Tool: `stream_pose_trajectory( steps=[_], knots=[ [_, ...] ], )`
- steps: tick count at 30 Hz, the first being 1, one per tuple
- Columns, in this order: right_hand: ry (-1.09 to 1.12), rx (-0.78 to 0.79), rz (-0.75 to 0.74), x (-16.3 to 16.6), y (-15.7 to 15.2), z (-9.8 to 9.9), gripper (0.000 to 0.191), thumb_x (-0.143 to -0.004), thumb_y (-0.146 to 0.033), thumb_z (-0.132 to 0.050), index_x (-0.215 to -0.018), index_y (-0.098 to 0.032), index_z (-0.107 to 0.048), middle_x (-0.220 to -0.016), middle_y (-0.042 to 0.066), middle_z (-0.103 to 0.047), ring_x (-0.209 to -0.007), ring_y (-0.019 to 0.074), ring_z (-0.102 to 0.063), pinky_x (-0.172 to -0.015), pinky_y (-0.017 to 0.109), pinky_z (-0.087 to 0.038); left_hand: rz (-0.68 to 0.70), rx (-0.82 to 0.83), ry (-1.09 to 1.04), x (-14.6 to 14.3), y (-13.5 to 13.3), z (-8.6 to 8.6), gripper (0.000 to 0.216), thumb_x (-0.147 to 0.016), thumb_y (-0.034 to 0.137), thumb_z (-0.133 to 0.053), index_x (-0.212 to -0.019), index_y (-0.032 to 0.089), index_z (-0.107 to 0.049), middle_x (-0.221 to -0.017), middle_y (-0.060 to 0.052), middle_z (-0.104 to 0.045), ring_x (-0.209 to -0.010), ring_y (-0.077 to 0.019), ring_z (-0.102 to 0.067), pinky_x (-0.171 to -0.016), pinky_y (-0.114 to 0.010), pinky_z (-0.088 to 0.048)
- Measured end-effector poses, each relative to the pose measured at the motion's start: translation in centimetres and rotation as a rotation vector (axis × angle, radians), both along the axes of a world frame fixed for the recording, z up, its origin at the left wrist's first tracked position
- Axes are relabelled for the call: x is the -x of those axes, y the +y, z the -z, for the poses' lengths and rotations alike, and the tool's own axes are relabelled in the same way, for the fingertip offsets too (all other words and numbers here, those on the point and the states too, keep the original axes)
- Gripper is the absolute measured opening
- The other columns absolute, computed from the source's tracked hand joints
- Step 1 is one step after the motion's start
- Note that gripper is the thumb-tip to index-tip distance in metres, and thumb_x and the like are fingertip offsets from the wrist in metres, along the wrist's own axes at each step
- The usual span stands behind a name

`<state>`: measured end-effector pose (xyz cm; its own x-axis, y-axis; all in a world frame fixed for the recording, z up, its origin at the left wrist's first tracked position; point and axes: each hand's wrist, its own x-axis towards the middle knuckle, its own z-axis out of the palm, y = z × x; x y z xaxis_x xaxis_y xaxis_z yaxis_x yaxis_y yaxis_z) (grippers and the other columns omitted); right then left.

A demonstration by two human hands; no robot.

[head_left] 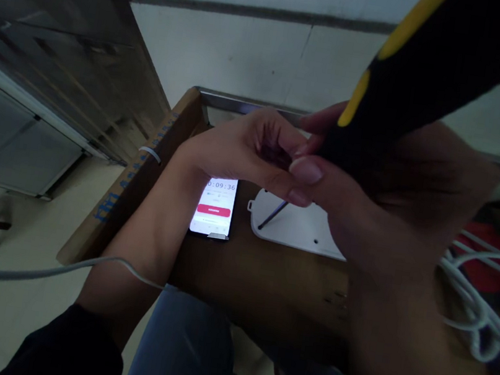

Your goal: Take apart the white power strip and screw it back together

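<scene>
A large screwdriver [384, 107] with a black and yellow handle slants down from the upper right. My right hand [397, 209] is closed round its lower handle. Beside it, my left hand [256, 148] pinches the screwdriver near where the shaft begins; the exact contact is hidden by the fingers. The thin shaft shows below my fingertips, its tip at a corner hole of a flat white plastic casing [300, 229]. This casing has a rounded end, a small hanging loop and dark screw holes; my right hand covers its far end. Several small screws [336, 301] lie nearby on the brown tabletop [260, 277].
A lit phone [213, 210] showing a timer lies beside the casing. White cables [473, 296] are coiled at the right, near a red item [489, 248]. A grey cable [53, 274] crosses my left forearm. The table's raised wooden edge [140, 165] stands at the left.
</scene>
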<state>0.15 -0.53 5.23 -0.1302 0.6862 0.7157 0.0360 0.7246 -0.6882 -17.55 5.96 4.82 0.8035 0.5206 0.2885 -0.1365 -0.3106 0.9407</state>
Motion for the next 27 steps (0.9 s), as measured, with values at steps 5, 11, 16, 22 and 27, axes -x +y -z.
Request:
stream_pose_trajectory(
  steps=[5, 11, 16, 22, 27],
  knots=[
    [0.025, 0.041, 0.010, -0.05, 0.16, 0.10, 0.022, -0.072, -0.023, -0.083, -0.090, -0.017, -0.070, -0.090, -0.005, -0.065, -0.092, 0.0025, -0.065, -0.083, 0.013, -0.058, 0.052, 0.075, 0.011, -0.14, -0.10, -0.36, 0.033, -0.077, 0.039, -0.089, -0.086, 0.010, -0.077, -0.077, 0.000, -0.071, -0.071, -0.0065, -0.063, -0.067, -0.018, -0.052],
    [0.017, 0.040, 0.025, 0.08, 0.12, 0.05, 0.025, -0.072, -0.027, -0.083, -0.091, -0.017, -0.070, -0.089, -0.005, -0.065, -0.089, 0.0018, -0.064, -0.080, 0.013, -0.057, 0.001, 0.096, 0.058, -0.22, -0.24, -0.52, 0.034, -0.075, 0.047, -0.087, -0.082, 0.015, -0.077, -0.072, 0.002, -0.068, -0.067, -0.0082, -0.059, -0.060, -0.020, -0.048],
    [0.004, 0.035, 0.014, -0.08, 0.08, 0.17, 0.024, -0.074, -0.026, -0.081, -0.093, -0.016, -0.070, -0.096, -0.006, -0.067, -0.091, 0.0014, -0.065, -0.085, 0.014, -0.057, 0.020, 0.045, 0.059, -0.11, -0.13, -0.36, 0.043, -0.078, 0.050, -0.086, -0.085, 0.009, -0.075, -0.073, 0.001, -0.065, -0.069, -0.0060, -0.057, -0.063, -0.018, -0.047],
    [-0.001, 0.027, -0.005, -0.16, 0.05, -0.05, 0.022, -0.074, -0.022, -0.081, -0.092, -0.017, -0.070, -0.094, -0.006, -0.066, -0.092, 0.0021, -0.065, -0.085, 0.013, -0.057, 0.013, 0.034, 0.034, -0.01, -0.26, -0.48, 0.043, -0.079, 0.049, -0.085, -0.086, 0.008, -0.075, -0.074, 0.002, -0.065, -0.071, -0.0051, -0.057, -0.063, -0.016, -0.046],
    [-0.009, 0.043, -0.011, -0.08, 0.01, 0.03, 0.021, -0.074, -0.020, -0.080, -0.093, -0.019, -0.070, -0.100, -0.006, -0.067, -0.093, 0.0036, -0.065, -0.085, 0.016, -0.058, -0.018, -0.016, 0.074, -0.06, -0.10, -0.42, 0.052, -0.077, 0.056, -0.083, -0.087, 0.006, -0.075, -0.075, 0.002, -0.065, -0.072, -0.0049, -0.059, -0.065, -0.017, -0.049]
  ],
)
